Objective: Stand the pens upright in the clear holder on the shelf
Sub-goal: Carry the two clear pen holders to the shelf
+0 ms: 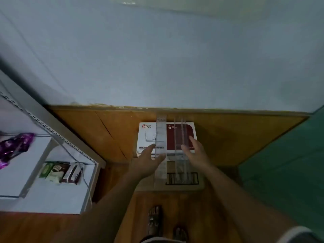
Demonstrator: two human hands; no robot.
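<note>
A tall clear holder (161,135) with several see-through dividers stands over a white and red box (180,135), blurred and hard to outline. My left hand (149,162) reaches to its left side, with the thumb spread and the straight fingers lying against the clear panel. My right hand (194,152) is at its right side, and its straight fingertips touch the dividers. Neither hand holds a pen, and no pens show in this view.
The box sits on a beige carton (198,185) on the wooden floor (84,130), against a pale blue wall. At the left is a white shelf unit (57,137) holding packets (61,172) and a purple wrapper (14,146). A green surface (284,163) lies at the right. My feet are below.
</note>
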